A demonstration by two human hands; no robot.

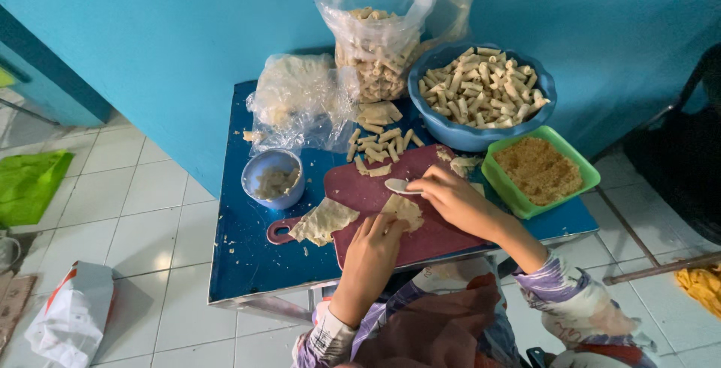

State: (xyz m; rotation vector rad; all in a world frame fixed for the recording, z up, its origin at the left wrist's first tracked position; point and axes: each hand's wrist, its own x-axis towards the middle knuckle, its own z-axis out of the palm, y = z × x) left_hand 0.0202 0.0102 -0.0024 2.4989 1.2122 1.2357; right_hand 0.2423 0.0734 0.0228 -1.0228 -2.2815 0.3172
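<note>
A small blue counter (248, 255) stands against a teal wall, crowded along its far edge. A blue bowl (451, 131) heaped with pale rolled pieces sits at the back right, and a green tray (589, 176) of brown crumbs lies just in front of it, close to the right wrist. A clear plastic bag of rolls (379, 45) stands at the back middle, with a second crumpled bag of wrappers (297, 101) to its left. Loose finished rolls (383, 143) lie scattered between the bags and the dark red cutting board (353, 188). A small blue cup (259, 180) holding pale filling sits just left of the board. 1 spare wrapper (323, 221) hangs over the board's left edge near its handle.

The wrapper being filled (405, 210) lies flat on the board, directly between the 2 hands. The left hand (374, 251) rests with its fingertips pressing the wrapper's near edge, its grip loose and flat, holding nothing. The right hand (451, 195) has its grip closed narrowly around a white spoon (398, 185), whose bowl hovers just above the wrapper's far edge. Nothing stands between the hands and the wrapper.

On the tiled floor, a white bag (71, 315) lies at the left.
</note>
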